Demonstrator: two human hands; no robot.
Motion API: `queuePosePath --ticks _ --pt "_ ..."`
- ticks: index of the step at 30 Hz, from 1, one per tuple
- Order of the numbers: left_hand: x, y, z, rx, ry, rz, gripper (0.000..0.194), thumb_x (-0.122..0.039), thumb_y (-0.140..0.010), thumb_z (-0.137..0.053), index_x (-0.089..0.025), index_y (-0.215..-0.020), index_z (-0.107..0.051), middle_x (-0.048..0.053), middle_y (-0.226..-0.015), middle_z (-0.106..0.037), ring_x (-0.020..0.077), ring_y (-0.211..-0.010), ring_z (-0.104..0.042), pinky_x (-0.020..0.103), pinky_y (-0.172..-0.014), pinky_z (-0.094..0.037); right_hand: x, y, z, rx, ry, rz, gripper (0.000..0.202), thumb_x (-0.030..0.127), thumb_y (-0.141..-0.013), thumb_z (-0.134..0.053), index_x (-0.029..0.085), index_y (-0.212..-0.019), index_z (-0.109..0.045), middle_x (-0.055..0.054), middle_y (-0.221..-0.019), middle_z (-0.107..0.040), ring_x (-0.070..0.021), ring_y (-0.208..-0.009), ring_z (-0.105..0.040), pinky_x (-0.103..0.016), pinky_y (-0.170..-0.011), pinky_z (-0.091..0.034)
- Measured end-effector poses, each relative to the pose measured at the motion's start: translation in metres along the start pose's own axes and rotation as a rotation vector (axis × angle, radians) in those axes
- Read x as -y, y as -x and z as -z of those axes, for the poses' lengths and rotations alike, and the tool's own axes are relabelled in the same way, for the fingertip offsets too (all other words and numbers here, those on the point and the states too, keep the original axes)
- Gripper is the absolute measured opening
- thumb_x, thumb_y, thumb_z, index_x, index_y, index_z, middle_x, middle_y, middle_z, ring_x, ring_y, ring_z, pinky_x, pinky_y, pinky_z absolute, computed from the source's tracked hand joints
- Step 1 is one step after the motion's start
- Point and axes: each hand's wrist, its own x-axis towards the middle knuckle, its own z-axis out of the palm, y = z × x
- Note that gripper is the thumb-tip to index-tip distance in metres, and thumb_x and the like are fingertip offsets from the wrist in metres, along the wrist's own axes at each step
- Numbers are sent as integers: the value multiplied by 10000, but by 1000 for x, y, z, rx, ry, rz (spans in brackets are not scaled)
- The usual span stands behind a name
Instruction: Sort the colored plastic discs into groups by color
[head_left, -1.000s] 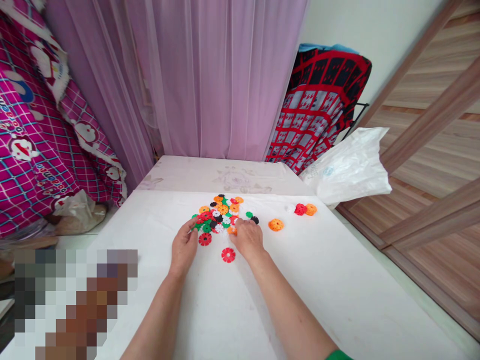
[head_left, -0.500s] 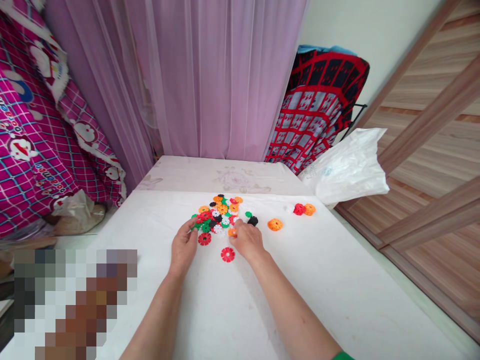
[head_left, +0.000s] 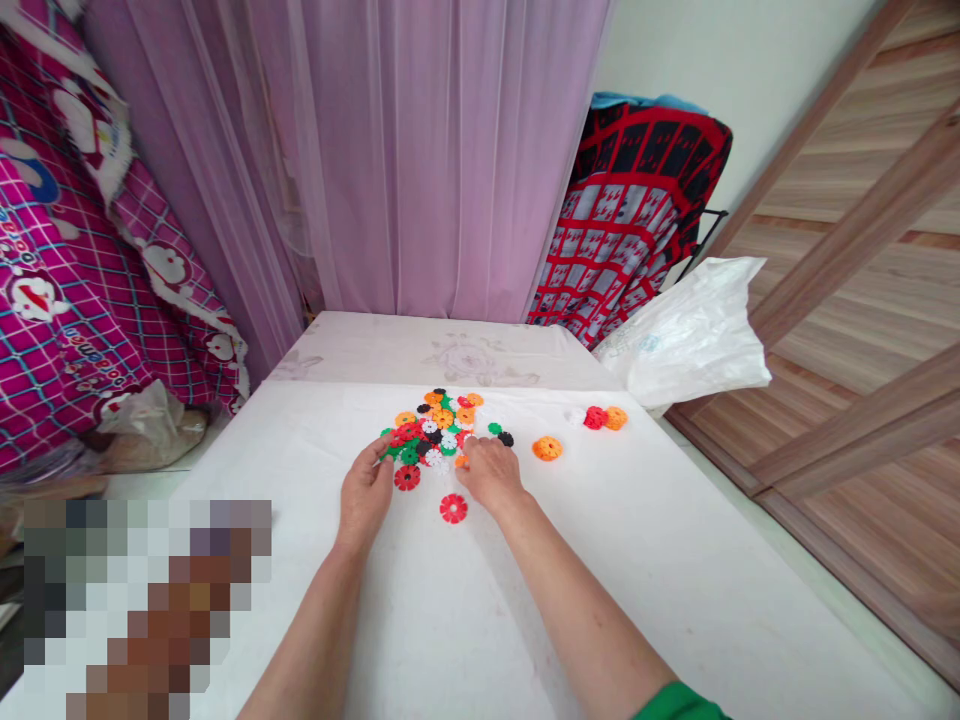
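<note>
Our fingers meet at a heap of plastic discs (head_left: 439, 428), little flower-shaped pieces in red, orange, green, white and black, lying on the white table (head_left: 675, 560) just beyond our fingertips. Our left hand (head_left: 365, 492) lies flat at the heap's near left edge, fingers loosely curled, tips touching a green disc; whether it pinches anything we cannot tell. Our right hand (head_left: 491, 472) rests at the heap's near right edge, fingers bent down onto an orange piece (the grip itself is hidden under the knuckles, so we cannot tell if it is held). Between the two hands, just this side of our left fingertips, lies a dark red disc (head_left: 407, 477), and nearer us, beside the right wrist, a single red disc (head_left: 453, 508). Out past our right fingers sits an orange disc (head_left: 547, 448), and farther right a small cluster of white, red and orange ones (head_left: 598, 417). Beyond that lies a white plastic bag (head_left: 690, 335), with a purple curtain (head_left: 435, 150) behind everything.
</note>
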Motion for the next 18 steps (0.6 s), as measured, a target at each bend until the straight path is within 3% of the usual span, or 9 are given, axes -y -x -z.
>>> queuePosePath --ticks 6,10,18 --pt "-1 -1 1 -8 2 3 384 -295 -807 -524 -207 -1154 -662 74 -1215 -693 213 -1136 -636 379 -1030 -461 0 -3 -4 -21 5 15 353 281 -803 -618 160 -1134 -597 -122 -1055 -705 -245 -1015 -632 -304 -796 -439" --pt "-2 0 1 -14 -6 6 377 -307 -798 -526 -211 -1133 -670 72 -1184 -705 213 -1076 -660 377 -994 -484 -15 3 3 -75 -79 -33 357 322 -793 -634 190 -1119 -579 -97 -1016 -715 -228 -966 -651 -288 -759 -426" --pt "-1 0 1 -30 -32 32 427 -370 -777 -537 -209 -1149 -669 72 -1122 -723 215 -980 -677 385 -939 -508 -114 7 24 -183 -158 -308 361 341 -826 -586 213 -1161 -549 -62 -1109 -704 -220 -990 -643 -293 -748 -420"
